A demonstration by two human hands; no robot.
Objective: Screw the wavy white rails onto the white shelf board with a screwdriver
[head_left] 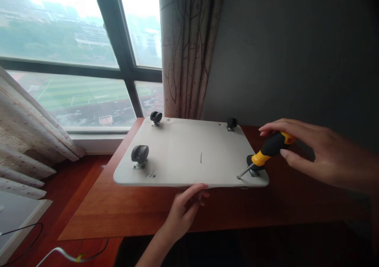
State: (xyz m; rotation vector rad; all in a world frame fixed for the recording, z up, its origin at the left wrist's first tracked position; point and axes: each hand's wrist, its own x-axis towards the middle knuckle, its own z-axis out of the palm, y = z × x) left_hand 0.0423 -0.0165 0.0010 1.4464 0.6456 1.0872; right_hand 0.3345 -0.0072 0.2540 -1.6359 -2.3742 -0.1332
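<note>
A white board (183, 152) with rounded corners lies on the table, casters facing up. My right hand (316, 152) is closed loosely around the butt of a yellow-and-black screwdriver (262, 156). Its shaft slants down to the left, with the tip on a screw spot near the board's front right corner. The front right caster (251, 161) is partly hidden behind the screwdriver. My left hand (186, 207) grips the board's front edge, thumb along the rim and the other fingers below it. Other black casters are the front left caster (139, 154), back left caster (156, 117) and back right caster (232, 123).
Beneath the board is a reddish-brown wooden table (118, 211). A window (74, 89) and patterned curtains (186, 49) stand behind and left; a grey wall (290, 49) is behind right. A white cable (60, 251) runs at lower left.
</note>
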